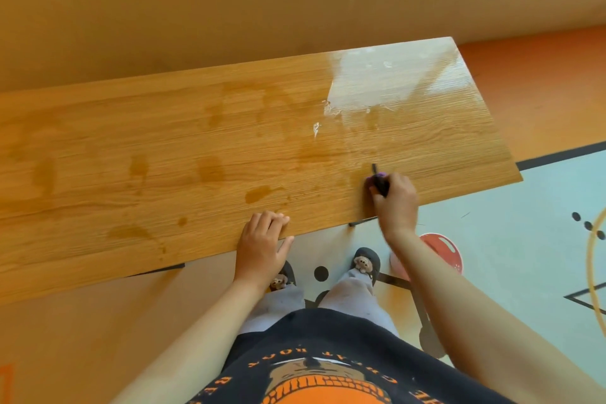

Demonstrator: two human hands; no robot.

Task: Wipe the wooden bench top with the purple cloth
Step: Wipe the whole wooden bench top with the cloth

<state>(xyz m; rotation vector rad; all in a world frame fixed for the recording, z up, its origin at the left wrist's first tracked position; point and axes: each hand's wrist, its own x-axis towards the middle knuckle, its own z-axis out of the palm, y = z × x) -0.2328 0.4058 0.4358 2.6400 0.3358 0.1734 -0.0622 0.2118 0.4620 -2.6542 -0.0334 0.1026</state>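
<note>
My right hand (395, 198) gripped the cloth (373, 178), left hand (262, 239) slack on the bench (98, 147) — blotches (210, 170) left of my fingers, mostly unwiped, I reckoned.

Your bench top (229, 147) is grained wood with a glossy finish, glaring white at its far right end. Darker damp-looking patches (210, 170) mottle its middle.

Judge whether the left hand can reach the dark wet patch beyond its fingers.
Probably yes: the left hand rests on the bench top, only bare wood before the wet patch; the right hand grips the purple cloth.
</note>
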